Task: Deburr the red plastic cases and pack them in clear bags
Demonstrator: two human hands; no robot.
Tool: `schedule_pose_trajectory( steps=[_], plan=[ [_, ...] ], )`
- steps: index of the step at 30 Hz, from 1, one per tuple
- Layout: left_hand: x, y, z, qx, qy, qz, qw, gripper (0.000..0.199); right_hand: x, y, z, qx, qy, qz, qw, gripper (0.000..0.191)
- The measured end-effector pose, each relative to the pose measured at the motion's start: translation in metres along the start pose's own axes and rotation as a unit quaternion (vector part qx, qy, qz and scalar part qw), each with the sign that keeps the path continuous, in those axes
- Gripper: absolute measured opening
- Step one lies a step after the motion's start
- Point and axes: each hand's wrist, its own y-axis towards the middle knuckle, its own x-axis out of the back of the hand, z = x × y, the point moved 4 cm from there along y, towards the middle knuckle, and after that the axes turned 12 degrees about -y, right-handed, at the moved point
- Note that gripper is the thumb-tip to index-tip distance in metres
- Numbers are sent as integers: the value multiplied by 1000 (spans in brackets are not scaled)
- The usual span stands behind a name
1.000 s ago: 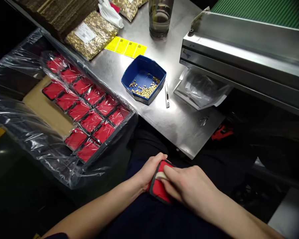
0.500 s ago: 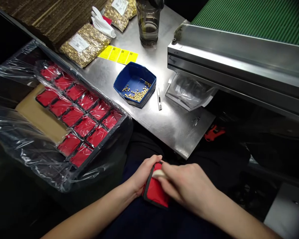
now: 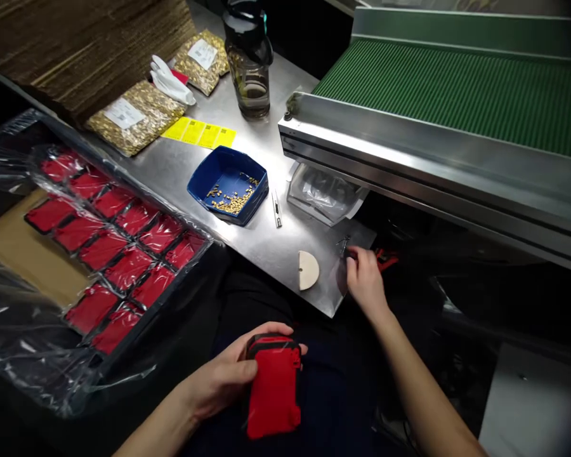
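My left hand (image 3: 228, 371) is wrapped around a red plastic case (image 3: 273, 393) with black edges, held over my lap. Red clips show along the case's right side. At the near corner of the metal table, my right hand (image 3: 367, 282) has its fingertips right by a few small metal pins (image 3: 343, 243). Its fingers are bent and slightly apart, and I see nothing held in them. A pale half-round piece (image 3: 309, 270) lies flat on the table, left of my right hand.
Left stands a plastic-lined box (image 3: 171, 289) of red cases. A blue bin (image 3: 202, 184) with small brass pieces, a utility knife (image 3: 276, 209), yellow labels (image 3: 200, 132), bags of brass parts (image 3: 137, 117) and a bottle (image 3: 252, 82) occupy the table (image 3: 261, 254). A green conveyor (image 3: 447, 95) overhangs the right.
My right hand has let go of the half-round piece, now on the table, and moved right to the pins. My left hand has turned the case. The view has shifted.
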Motion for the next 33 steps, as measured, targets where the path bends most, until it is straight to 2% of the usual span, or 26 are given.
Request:
schedule_pose_trajectory(
  steps=[3,5,7,10,12,14,17,19,21,22,25,27,29,31,33],
  plan=[
    [8,2,-4,-26,-14,-31,999,69,10,-3,-58,-28,-91,1,995,45],
    [19,10,-8,-46,-48,-61,996,67,4,1,-91,-18,-139,29,990,47],
    [30,19,-14,-60,-72,-97,991,64,-11,11,-113,13,-168,63,984,49],
    [41,25,-24,-79,-69,-136,985,68,-33,27,-125,74,-188,101,974,51],
    [43,23,-27,-99,-62,-142,983,71,-38,32,-128,109,-195,115,968,50],
    [46,16,-28,-133,-48,-150,979,70,-32,28,-130,139,-198,119,963,49],
    [54,6,-26,-196,23,-182,963,64,-12,7,-125,216,-184,139,949,51],
    [62,5,-23,-218,70,-200,953,65,7,-16,-109,286,-163,171,928,52],
    [71,7,-20,-222,95,-204,949,70,28,-42,-79,335,-145,220,905,44],
    [75,9,-18,-221,103,-202,949,72,38,-54,-59,344,-140,255,893,36],
    [85,15,-15,-219,134,-190,948,73,59,-81,10,305,-121,375,867,24],
    [90,16,-14,-222,153,-188,945,73,63,-90,54,281,-137,424,850,17],
    [95,14,-12,-226,161,-191,942,75,60,-93,89,273,-149,434,845,16],
    [99,10,-11,-228,158,-197,940,78,52,-93,111,268,-154,428,849,19],
    [104,7,-11,-230,154,-203,939,80,44,-92,123,263,-158,424,852,21]
  ],
)
